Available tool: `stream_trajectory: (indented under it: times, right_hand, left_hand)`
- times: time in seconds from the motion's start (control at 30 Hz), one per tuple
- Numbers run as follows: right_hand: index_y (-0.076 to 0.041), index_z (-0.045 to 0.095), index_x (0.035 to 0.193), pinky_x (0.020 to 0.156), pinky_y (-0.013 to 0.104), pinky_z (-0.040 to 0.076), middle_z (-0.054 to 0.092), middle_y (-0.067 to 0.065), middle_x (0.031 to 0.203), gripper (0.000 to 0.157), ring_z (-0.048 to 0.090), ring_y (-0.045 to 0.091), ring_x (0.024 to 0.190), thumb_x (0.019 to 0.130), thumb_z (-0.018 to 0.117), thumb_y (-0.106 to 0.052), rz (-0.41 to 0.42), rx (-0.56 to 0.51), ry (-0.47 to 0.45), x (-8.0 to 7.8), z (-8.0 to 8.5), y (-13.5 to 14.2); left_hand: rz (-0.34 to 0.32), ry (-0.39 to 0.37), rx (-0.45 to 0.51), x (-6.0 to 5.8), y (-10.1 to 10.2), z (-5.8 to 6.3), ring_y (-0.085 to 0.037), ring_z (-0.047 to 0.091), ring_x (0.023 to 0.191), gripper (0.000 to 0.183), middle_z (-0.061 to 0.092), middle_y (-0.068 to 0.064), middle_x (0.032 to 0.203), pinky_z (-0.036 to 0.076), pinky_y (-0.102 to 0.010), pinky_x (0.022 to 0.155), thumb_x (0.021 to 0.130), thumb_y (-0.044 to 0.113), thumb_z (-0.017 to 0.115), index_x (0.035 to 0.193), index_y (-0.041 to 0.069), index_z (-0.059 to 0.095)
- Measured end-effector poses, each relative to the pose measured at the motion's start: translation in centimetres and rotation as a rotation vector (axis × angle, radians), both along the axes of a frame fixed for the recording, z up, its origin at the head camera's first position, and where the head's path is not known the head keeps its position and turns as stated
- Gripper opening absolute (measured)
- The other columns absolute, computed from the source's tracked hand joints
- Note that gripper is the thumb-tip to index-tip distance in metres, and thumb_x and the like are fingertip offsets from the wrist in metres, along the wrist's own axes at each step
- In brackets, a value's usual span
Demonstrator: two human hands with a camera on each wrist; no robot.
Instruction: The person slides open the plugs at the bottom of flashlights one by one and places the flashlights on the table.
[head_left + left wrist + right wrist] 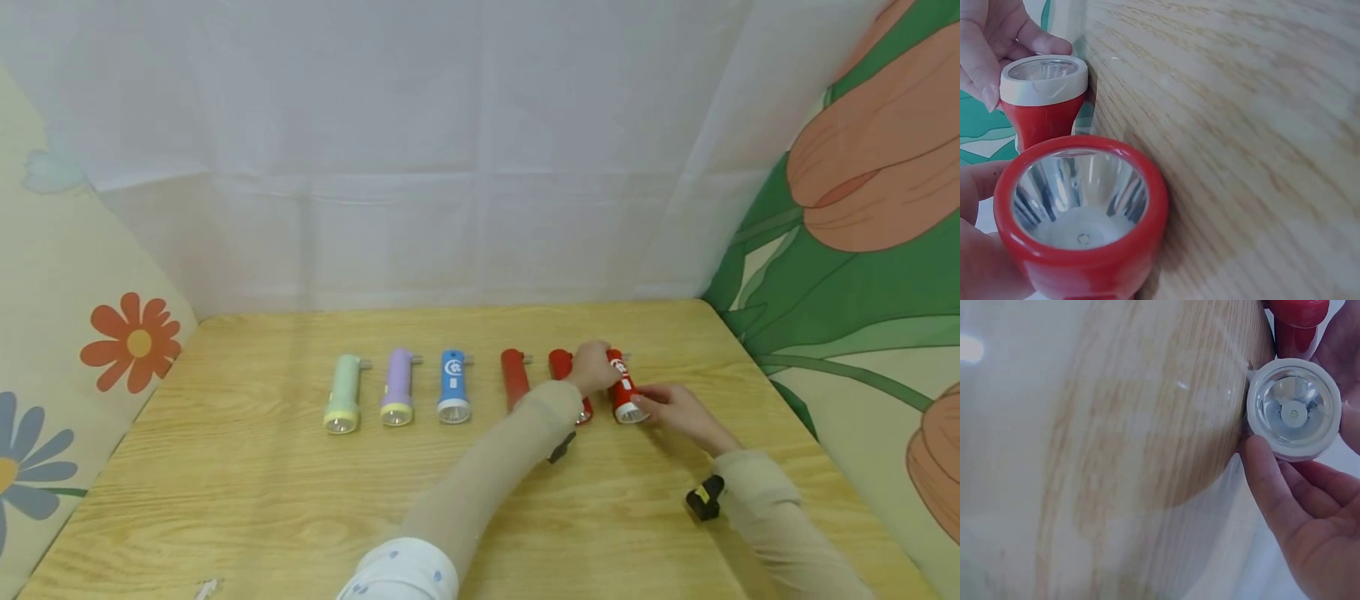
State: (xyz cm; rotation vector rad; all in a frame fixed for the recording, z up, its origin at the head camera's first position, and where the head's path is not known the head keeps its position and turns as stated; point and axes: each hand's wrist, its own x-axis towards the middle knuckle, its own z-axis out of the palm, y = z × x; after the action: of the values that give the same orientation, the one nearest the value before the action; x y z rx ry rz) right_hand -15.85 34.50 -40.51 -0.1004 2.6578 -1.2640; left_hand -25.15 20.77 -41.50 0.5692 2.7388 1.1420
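Six flashlights lie in a row on the wooden table (285, 500). At the right end is a red flashlight with a white rim (624, 392), its lens facing the front edge. My right hand (678, 412) holds its lens end between thumb and fingers (1260, 469). Reaching across from the left, my left hand (594, 367) grips its body near the tail end; part of that grip is hidden. Under the left wrist lies an all-red flashlight (1079, 206), partly covered. Left of it, another red flashlight (514, 375) is partly hidden by the sleeve.
Further left lie a blue flashlight (453, 383), a purple flashlight (399, 383) and a green flashlight (345, 387). Small prongs stick out beside their tails. A white cloth (450, 167) hangs behind the table, with flower-patterned panels (862, 333) at the sides.
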Motion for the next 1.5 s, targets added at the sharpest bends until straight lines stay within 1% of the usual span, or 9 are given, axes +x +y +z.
stream_trajectory:
  times: [0.3, 0.5, 0.63, 0.77, 0.97, 1.13, 1.3, 1.43, 1.5]
  right_hand:
    - [0.020, 0.047, 0.119, 0.069, 0.033, 0.053, 0.061, 0.028, 0.105, 0.047, 0.063, 0.023, 0.080, 0.096, 0.049, -0.020, 0.015, -0.001, -0.007, -0.2, -0.1, 0.0]
    - [0.020, 0.047, 0.118, 0.068, 0.031, 0.052, 0.062, 0.027, 0.102, 0.045, 0.063, 0.022, 0.078, 0.096, 0.048, -0.020, 0.003, 0.005, -0.012, -0.6, -0.3, -0.1]
    - [0.020, 0.048, 0.118, 0.068, 0.031, 0.052, 0.062, 0.027, 0.101, 0.045, 0.063, 0.022, 0.077, 0.096, 0.048, -0.019, -0.010, 0.017, -0.004, -0.7, -0.3, 0.0]
    - [0.020, 0.046, 0.119, 0.068, 0.032, 0.052, 0.061, 0.029, 0.104, 0.047, 0.064, 0.024, 0.077, 0.096, 0.047, -0.021, -0.023, 0.033, 0.002, -0.6, -0.2, 0.1]
    - [0.019, 0.047, 0.120, 0.069, 0.034, 0.051, 0.060, 0.029, 0.105, 0.049, 0.063, 0.026, 0.081, 0.097, 0.046, -0.024, -0.042, 0.083, 0.031, -0.7, 0.0, 0.4]
    - [0.012, 0.058, 0.111, 0.074, 0.038, 0.048, 0.062, 0.026, 0.102, 0.038, 0.059, 0.032, 0.090, 0.094, 0.051, -0.022, -0.098, 0.199, 0.184, -1.5, 0.2, 0.3]
    - [0.006, 0.062, 0.087, 0.064, 0.033, 0.044, 0.063, 0.018, 0.081, 0.021, 0.057, 0.027, 0.074, 0.088, 0.060, -0.015, -0.200, 0.279, 0.388, -2.4, 0.6, -0.3]
    - [0.003, 0.061, 0.078, 0.058, 0.029, 0.041, 0.061, 0.012, 0.071, 0.014, 0.052, 0.019, 0.065, 0.084, 0.064, -0.009, -0.239, 0.275, 0.490, -2.7, 1.3, -1.4]
    - [0.002, 0.061, 0.077, 0.056, 0.028, 0.040, 0.060, 0.010, 0.069, 0.012, 0.051, 0.018, 0.063, 0.084, 0.064, -0.008, -0.241, 0.263, 0.514, -2.8, 1.5, -2.1]
  left_hand:
    - [-0.008, -0.028, -0.015, 0.1, -0.2, -0.3, -0.011, 0.050, 0.061, 0.015, 0.056, 0.001, 0.068, 0.037, -0.016, 0.052, 0.071, 0.012, 0.070, 0.084, 0.006, 0.064]
    - [-0.012, -0.021, -0.044, 0.2, -0.4, 0.2, -0.012, 0.051, 0.061, 0.011, 0.056, 0.001, 0.067, 0.038, -0.017, 0.052, 0.074, 0.015, 0.069, 0.080, 0.008, 0.064]
    - [-0.018, -0.022, -0.036, 0.1, -0.5, 0.2, -0.012, 0.058, 0.077, 0.026, 0.065, -0.002, 0.087, 0.044, -0.016, 0.064, 0.076, 0.016, 0.067, 0.100, 0.006, 0.066]
    - [-0.025, -0.012, 0.012, 0.0, -0.6, 0.0, -0.013, 0.057, 0.101, 0.045, 0.063, -0.006, 0.113, 0.043, -0.016, 0.084, 0.079, 0.018, 0.064, 0.122, 0.005, 0.058]
    - [-0.051, 0.052, 0.117, -0.1, -1.4, 0.2, -0.017, 0.054, 0.111, 0.040, 0.061, -0.006, 0.118, 0.041, -0.020, 0.091, 0.082, 0.019, 0.063, 0.120, 0.005, 0.059]
    - [-0.038, 0.139, 0.241, 0.1, -3.0, 0.5, -0.017, 0.057, 0.104, 0.033, 0.063, -0.007, 0.113, 0.044, -0.021, 0.085, 0.085, 0.014, 0.060, 0.116, 0.004, 0.061]
    - [-0.048, 0.166, 0.403, 0.5, -4.4, 0.6, -0.012, 0.057, 0.082, 0.017, 0.065, -0.006, 0.092, 0.045, -0.015, 0.070, 0.085, 0.010, 0.062, 0.099, 0.001, 0.065]
    - [-0.088, 0.187, 0.492, 1.2, -5.9, 1.1, -0.007, 0.053, 0.069, 0.007, 0.062, -0.004, 0.077, 0.043, -0.013, 0.063, 0.084, 0.006, 0.061, 0.086, 0.000, 0.064]
    - [-0.081, 0.196, 0.493, 1.6, -6.9, 1.3, -0.005, 0.052, 0.068, 0.006, 0.061, -0.002, 0.074, 0.043, -0.012, 0.062, 0.083, 0.006, 0.060, 0.083, 0.001, 0.064]
